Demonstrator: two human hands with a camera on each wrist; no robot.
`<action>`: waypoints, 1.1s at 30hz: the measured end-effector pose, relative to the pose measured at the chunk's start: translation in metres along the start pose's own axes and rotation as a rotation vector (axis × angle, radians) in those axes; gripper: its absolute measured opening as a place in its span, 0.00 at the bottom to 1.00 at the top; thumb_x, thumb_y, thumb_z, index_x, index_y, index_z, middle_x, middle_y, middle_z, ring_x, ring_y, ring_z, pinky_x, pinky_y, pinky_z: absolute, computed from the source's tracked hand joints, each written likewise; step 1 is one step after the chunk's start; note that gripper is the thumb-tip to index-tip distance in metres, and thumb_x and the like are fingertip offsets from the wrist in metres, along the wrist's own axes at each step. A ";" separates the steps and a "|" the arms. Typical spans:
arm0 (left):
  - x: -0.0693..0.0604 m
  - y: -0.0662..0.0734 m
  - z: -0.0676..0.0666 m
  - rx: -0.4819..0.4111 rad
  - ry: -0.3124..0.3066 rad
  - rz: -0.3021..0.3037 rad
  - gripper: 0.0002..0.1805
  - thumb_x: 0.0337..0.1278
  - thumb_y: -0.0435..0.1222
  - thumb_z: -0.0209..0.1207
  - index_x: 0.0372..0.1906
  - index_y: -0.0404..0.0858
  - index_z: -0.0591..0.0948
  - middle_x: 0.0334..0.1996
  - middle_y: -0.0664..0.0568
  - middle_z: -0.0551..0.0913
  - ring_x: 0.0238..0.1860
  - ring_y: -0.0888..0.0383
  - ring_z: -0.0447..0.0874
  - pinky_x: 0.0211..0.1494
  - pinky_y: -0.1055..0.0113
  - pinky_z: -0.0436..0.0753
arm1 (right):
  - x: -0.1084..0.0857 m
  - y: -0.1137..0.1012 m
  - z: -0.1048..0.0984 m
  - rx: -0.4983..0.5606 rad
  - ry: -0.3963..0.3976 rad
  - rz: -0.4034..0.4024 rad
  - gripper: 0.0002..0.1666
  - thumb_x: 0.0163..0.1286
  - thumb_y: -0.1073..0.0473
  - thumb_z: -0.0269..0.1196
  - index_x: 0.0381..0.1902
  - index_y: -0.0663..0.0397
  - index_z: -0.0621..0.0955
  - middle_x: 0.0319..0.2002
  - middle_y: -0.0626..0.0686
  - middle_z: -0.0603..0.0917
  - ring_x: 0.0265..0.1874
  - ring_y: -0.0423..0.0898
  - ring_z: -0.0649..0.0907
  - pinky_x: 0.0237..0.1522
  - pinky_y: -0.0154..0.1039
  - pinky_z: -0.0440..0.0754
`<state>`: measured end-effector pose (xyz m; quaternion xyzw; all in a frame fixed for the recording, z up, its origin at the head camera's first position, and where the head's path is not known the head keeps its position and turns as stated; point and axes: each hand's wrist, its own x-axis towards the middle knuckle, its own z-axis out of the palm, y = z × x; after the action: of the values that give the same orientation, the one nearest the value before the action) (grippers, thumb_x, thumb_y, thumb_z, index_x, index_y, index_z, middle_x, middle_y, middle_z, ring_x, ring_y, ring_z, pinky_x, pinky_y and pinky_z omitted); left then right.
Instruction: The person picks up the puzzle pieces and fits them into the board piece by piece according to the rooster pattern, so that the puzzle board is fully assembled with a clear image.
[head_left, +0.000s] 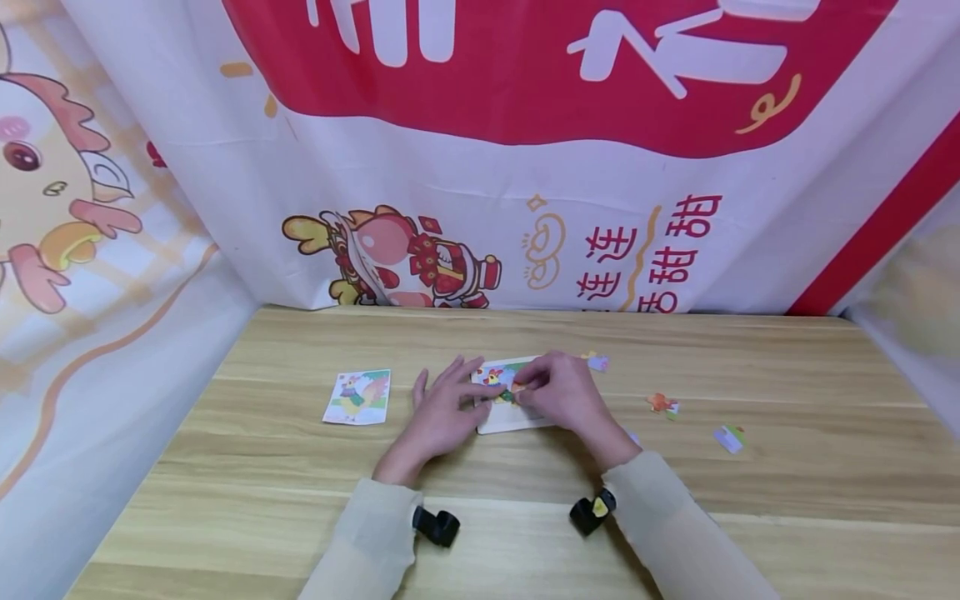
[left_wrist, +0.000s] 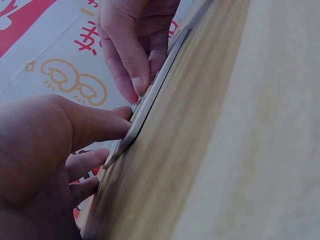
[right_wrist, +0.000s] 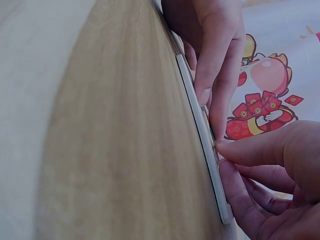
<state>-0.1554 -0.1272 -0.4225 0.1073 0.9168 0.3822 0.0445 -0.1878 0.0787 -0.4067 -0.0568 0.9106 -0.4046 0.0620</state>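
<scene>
A white-edged puzzle board [head_left: 510, 423] with a hen picture lies between the two hands. My left hand [head_left: 446, 412] rests at its left side, thumb and index finger on the board, other fingers spread. From the right, my right hand [head_left: 566, 396] pinches a small puzzle piece [head_left: 519, 388] against the board's surface; the fingers hide most of it. In the left wrist view the board's edge [left_wrist: 145, 107] runs past the left thumb. The right wrist view shows the right thumb and index finger meeting low over the board [right_wrist: 202, 142].
A square picture card [head_left: 358, 397] with a hen lies left of the board. Loose puzzle pieces lie to the right: one by the right hand [head_left: 597, 362], an orange one [head_left: 661, 402] and a purple one [head_left: 728, 438]. A printed cloth [head_left: 465, 167] hangs behind the table.
</scene>
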 end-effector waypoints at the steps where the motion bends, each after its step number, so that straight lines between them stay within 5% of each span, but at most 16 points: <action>1: 0.000 0.000 0.000 -0.003 0.000 0.000 0.15 0.72 0.39 0.64 0.59 0.51 0.90 0.84 0.50 0.67 0.89 0.43 0.50 0.86 0.31 0.27 | 0.000 0.000 0.000 -0.001 0.001 -0.001 0.08 0.62 0.62 0.78 0.39 0.48 0.94 0.41 0.52 0.87 0.39 0.46 0.83 0.42 0.37 0.80; 18: 0.001 -0.004 -0.001 0.019 -0.030 0.012 0.17 0.72 0.45 0.65 0.61 0.53 0.89 0.85 0.52 0.65 0.90 0.45 0.48 0.86 0.32 0.27 | 0.000 0.006 -0.002 0.014 -0.008 -0.061 0.09 0.63 0.65 0.76 0.41 0.50 0.93 0.41 0.52 0.87 0.40 0.46 0.84 0.46 0.39 0.82; 23: 0.002 -0.005 -0.002 0.076 -0.056 0.029 0.27 0.61 0.55 0.74 0.64 0.55 0.87 0.86 0.52 0.63 0.90 0.46 0.47 0.86 0.32 0.28 | -0.001 0.007 -0.004 0.022 -0.031 -0.039 0.08 0.66 0.62 0.75 0.43 0.46 0.93 0.44 0.51 0.87 0.43 0.47 0.84 0.48 0.41 0.82; 33: 0.001 -0.005 -0.002 0.072 -0.056 0.030 0.31 0.54 0.54 0.79 0.64 0.54 0.88 0.86 0.51 0.63 0.90 0.45 0.46 0.86 0.32 0.28 | -0.005 0.012 -0.018 0.137 -0.049 -0.037 0.09 0.73 0.57 0.71 0.49 0.47 0.91 0.46 0.50 0.91 0.44 0.47 0.87 0.50 0.44 0.86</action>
<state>-0.1576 -0.1316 -0.4250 0.1332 0.9266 0.3463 0.0607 -0.1863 0.1005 -0.4029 -0.0793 0.8778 -0.4655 0.0804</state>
